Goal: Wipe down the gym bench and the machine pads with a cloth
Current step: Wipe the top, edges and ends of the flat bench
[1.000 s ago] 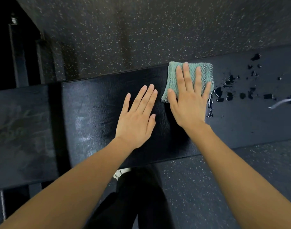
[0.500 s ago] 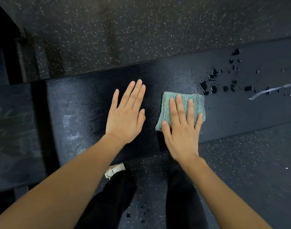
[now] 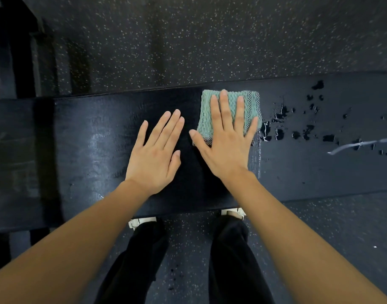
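Wet black bench (image 3: 89, 150), cloth (image 3: 232, 99) atop

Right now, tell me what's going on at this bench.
A person is bending over a black gym bench and wiping it. The right hand presses a folded teal cloth flat on the pad, near its far edge. The left hand rests flat on the bare pad just beside it, holding nothing. Water droplets lie scattered on the pad to the right of the cloth, not yet wiped.
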A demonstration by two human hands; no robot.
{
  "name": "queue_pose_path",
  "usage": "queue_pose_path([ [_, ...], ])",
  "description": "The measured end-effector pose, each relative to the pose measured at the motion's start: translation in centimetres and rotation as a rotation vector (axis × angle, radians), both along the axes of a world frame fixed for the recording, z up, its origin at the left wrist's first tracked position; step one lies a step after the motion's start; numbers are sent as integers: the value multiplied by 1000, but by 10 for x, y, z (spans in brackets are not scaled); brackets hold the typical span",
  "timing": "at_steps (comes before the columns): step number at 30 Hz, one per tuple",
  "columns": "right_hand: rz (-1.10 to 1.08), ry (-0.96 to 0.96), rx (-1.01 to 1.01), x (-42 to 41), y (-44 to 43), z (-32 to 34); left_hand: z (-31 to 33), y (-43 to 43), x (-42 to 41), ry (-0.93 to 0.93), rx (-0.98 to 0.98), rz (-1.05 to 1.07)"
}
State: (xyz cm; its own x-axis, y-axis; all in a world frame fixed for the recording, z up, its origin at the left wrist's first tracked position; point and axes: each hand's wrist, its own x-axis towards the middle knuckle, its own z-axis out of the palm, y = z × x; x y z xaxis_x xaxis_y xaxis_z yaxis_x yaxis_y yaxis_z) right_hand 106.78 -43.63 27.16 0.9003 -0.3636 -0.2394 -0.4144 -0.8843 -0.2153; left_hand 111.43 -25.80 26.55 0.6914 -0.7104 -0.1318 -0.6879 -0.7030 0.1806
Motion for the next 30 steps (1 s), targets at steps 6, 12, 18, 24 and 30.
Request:
queue_pose_path([
  [6,130,-47,-36,17,-21,-3,1,-22,-17,-2,1,187],
  [12,224,-65,11,1,-64,2,2,-32,-22,8,23,230],
  [18,138,-4,-7,-26,-138,7,4,-55,-27,16,43,211],
  [24,68,2,-5,-25,-141,4,3,-58,-29,15,24,243],
  [30,31,-17,21,-11,-111,1,4,-59,-28,17,30,251],
])
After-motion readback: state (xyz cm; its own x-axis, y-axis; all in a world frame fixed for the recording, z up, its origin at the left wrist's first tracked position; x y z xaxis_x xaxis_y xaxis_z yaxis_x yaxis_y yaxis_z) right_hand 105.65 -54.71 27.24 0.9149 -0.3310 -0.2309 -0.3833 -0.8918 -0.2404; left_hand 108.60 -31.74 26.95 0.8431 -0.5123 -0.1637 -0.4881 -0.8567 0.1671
